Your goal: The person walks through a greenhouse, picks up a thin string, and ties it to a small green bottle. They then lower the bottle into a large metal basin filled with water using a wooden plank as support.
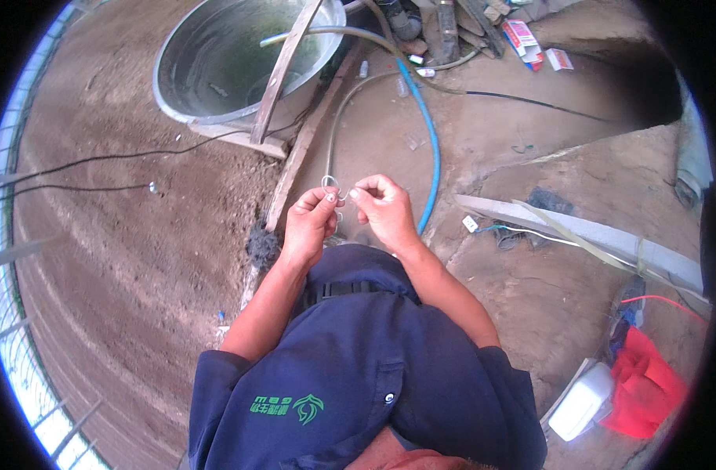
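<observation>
In front of my waist both hands are raised close together. Between thumb and fingers, my left hand [309,225] pinches a thin, pale looped wire or cord [331,181]; one loop rises above the fingertips. My right hand [387,210] is closed too, thumb against fingers, just beside the strand. It seems to grip the strand's other end, though the fingertips cover it. Another part of the strand dangles below, between the hands. Whether it is wire or cord I cannot make out.
A large metal basin [170,82] with a wooden slat [283,74] across it stands far left. A blue hose [431,129] curves over the dirt ground. To the right lie a long pale beam [577,231], a white container [583,401] and red cloth [641,388].
</observation>
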A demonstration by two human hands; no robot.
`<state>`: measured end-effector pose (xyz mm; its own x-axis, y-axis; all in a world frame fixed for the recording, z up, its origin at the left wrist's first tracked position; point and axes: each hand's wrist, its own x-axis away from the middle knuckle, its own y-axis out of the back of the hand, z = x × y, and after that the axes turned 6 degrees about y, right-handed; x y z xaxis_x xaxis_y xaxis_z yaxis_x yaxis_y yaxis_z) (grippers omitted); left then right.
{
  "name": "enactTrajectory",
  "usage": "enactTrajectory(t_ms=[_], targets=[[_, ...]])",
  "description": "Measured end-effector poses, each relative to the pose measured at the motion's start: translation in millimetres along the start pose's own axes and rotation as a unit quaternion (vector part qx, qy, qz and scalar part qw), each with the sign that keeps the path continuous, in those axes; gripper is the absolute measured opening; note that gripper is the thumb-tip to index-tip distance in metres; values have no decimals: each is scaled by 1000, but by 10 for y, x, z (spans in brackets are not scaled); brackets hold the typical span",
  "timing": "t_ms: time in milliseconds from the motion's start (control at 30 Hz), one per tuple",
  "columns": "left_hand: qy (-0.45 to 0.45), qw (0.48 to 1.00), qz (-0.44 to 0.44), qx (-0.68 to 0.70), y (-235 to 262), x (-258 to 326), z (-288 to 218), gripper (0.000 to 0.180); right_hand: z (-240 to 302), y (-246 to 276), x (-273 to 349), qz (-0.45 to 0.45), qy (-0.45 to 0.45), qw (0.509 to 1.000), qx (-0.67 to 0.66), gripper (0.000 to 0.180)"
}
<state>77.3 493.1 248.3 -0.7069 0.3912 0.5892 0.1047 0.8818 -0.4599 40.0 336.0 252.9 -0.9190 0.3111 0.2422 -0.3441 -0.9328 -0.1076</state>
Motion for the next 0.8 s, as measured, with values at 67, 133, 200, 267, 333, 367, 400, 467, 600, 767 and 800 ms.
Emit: enactTrajectory(t_ms=[67,133,200,267,333,367,400,467,600,767,800], targets=[[0,1000,16,-3,-32,-145,-125,12,124,-106,-142,-11,0,1000,21,10],[4,1000,24,-16,-62,-260,-235,11,167,-156,-268,-13,8,1000,17,11],[6,999,33,-17,-20,-363,-310,11,187,-218,-383,-9,15,1000,14,12],[-2,999,40,-21,29,-502,-408,10,237,-268,-512,0,25,1000,13,14],[-2,999,29,-23,21,-542,-476,8,216,-277,-566,8,15,1000,21,15],[-4,999,23,-28,-2,-560,-506,8,215,-283,-615,12,14,1000,26,16],[-7,999,17,-32,-18,-593,-542,7,223,-302,-663,15,14,1000,20,17],[-14,999,17,-27,3,-719,-581,7,243,-314,-745,22,12,1000,10,19],[-43,999,-11,-21,-149,-826,-653,8,292,-220,-891,47,118,988,85,22],[-56,998,-33,-18,-311,-918,-704,8,387,-155,-1032,33,135,980,143,20],[-56,998,-35,-20,-340,-930,-708,9,344,-126,-1069,26,135,981,138,19]])
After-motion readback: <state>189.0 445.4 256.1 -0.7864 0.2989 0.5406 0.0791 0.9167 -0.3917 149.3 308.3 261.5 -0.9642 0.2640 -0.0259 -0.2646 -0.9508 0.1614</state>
